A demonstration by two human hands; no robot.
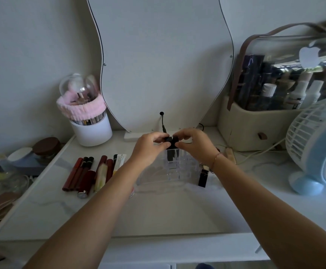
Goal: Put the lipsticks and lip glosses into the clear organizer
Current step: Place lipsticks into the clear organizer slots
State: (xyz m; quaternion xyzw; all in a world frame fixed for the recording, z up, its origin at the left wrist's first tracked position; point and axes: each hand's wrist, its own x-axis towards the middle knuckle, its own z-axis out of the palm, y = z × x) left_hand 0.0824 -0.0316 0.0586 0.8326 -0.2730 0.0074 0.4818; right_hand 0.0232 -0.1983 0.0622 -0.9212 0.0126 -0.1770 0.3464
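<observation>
One clear organizer (179, 171) is counted at mid-tabletop. Two hands are seen, the left hand (150, 147) and the right hand (195, 146), with one held lipstick (170, 142) pinched between them. One standing lipstick (203, 178) is counted beside the organizer. About nine tubes (86, 179) are counted toward the tabletop's left edge (overlap blurs the tally).

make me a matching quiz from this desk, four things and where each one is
Things:
1 pink headband
2 red tubes
3 fan
4 black lipstick

Places:
a pinched by left hand and right hand above the organizer
b far right of the table
c wrapped round the white pot
d lying left of the organizer

Pairs: 1-c, 2-d, 3-b, 4-a
</observation>
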